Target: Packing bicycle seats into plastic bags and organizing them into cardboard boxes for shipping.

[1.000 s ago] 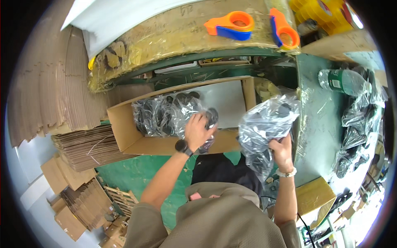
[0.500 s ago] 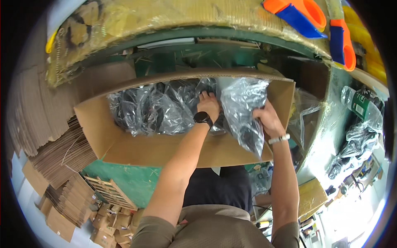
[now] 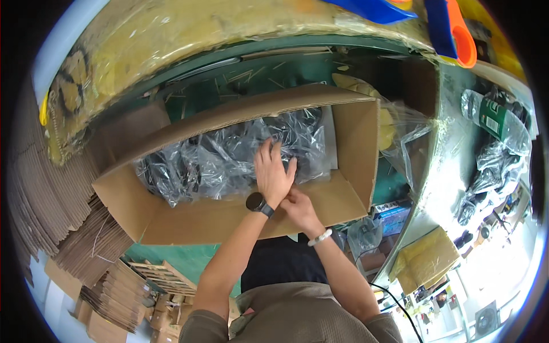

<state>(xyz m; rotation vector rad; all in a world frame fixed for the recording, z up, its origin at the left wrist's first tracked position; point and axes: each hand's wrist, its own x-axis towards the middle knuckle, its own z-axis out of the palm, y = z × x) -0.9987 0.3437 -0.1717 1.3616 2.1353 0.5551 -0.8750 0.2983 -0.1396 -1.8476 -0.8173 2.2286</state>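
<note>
A long open cardboard box [image 3: 223,226] holds a row of clear plastic bags [image 3: 223,163] with dark items inside; what the items are cannot be made out. My left hand [image 3: 273,174], below a black watch, lies open on the bags right of the middle, fingers stretched toward the box's far side. Close beside its wrist is my right hand [image 3: 300,210], over the box's near wall, with a pale bracelet on that arm. Its fingers are curled in, and their tips are partly hidden by my left hand, so anything in them is out of sight.
Stacked flat cardboard [image 3: 48,188] stands at the left. Beyond the box runs a ledge wrapped in yellowed film [image 3: 229,26], with an orange-and-blue tape dispenser [image 3: 457,37]. More bagged dark items [image 3: 486,166] lie on the metal surface at right. A blue box [image 3: 393,217] sits below.
The bag by my right hand now lies in the box's right part. My right hand has come left and nearer, beside my left wrist. The view has shifted.
</note>
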